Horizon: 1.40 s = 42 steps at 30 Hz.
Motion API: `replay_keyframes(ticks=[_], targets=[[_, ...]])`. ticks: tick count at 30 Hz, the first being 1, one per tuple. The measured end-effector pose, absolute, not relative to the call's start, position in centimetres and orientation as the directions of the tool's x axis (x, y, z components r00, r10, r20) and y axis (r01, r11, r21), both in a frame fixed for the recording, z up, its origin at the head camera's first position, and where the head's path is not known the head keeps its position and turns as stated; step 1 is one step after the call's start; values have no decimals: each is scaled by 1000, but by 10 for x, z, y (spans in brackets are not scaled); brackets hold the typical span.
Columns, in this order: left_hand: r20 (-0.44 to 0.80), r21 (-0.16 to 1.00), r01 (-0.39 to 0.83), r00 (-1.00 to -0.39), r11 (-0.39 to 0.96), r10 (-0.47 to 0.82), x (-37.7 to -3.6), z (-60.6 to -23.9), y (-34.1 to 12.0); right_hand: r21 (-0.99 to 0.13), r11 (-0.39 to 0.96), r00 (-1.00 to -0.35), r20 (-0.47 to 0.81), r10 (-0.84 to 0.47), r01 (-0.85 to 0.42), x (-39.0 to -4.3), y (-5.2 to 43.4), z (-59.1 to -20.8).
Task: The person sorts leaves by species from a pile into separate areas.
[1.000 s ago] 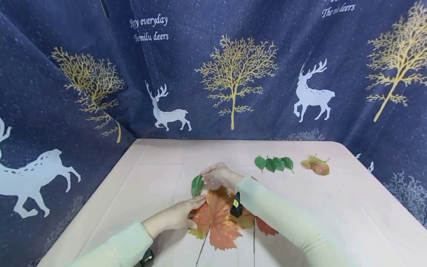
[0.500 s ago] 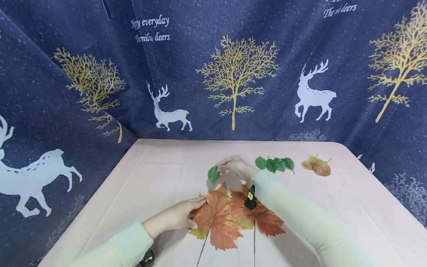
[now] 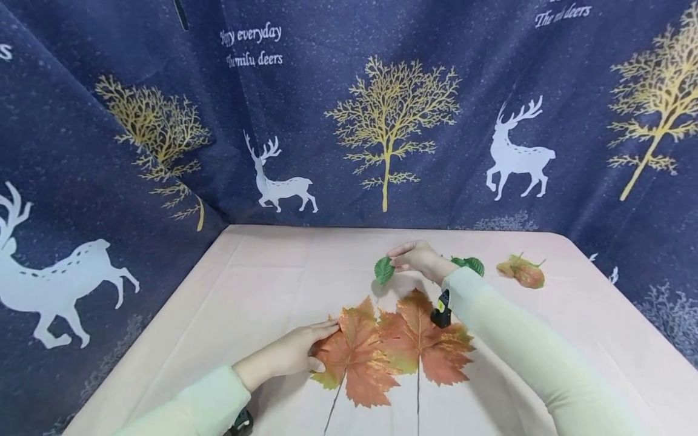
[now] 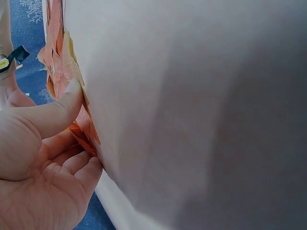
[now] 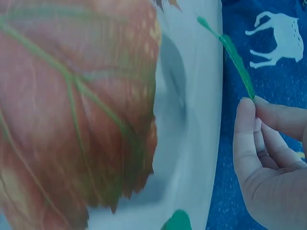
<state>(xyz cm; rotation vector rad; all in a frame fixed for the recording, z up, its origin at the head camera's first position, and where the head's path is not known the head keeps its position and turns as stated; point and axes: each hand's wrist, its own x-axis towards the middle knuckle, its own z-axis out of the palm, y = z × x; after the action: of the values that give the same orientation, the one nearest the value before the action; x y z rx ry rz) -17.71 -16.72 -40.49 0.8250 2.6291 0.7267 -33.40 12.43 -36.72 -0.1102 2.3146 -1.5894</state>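
In the head view my right hand (image 3: 417, 260) is raised above the table's far half and pinches a small green leaf (image 3: 384, 270) by its edge. The right wrist view shows that green leaf (image 5: 236, 60) nearly edge-on between thumb and fingertips. My left hand (image 3: 297, 351) rests at the left edge of a large orange maple leaf (image 3: 357, 357). Its thumb and forefinger lie apart on that leaf. In the left wrist view the thumb touches the leaf's (image 4: 62, 72) yellowish border. A second orange maple leaf (image 3: 425, 345) lies beside the first, overlapping it, under my right forearm.
Several green leaves (image 3: 473, 265) lie in a row at the far right, partly hidden by my right hand and sleeve. Beyond them is a small bunch of orange-green leaves (image 3: 525, 271). A blue deer-print curtain (image 3: 349, 36) hangs behind the pale pink table (image 3: 262, 260).
My right hand has moved right and away from me, carrying the green leaf from above the left maple leaf toward the green row. My left hand has stayed on the maple leaf.
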Motion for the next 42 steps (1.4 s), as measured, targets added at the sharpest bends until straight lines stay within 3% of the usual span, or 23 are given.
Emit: replay_keyframes(ticks=[14,31,42], targets=[[-109,538,460,-794,707,599,-181,-402,-167,-898,414,-965,-221,-138,146,-360,147,-359],[-122,531,453,-795,716,594,-180,-401,-169,-884,452,-968,-206,-141,123,-384,174,-375],[-124,520,456,-796,722,592,-179,-403,-168,-793,608,-989,-122,-88,44,-387,180,-393]])
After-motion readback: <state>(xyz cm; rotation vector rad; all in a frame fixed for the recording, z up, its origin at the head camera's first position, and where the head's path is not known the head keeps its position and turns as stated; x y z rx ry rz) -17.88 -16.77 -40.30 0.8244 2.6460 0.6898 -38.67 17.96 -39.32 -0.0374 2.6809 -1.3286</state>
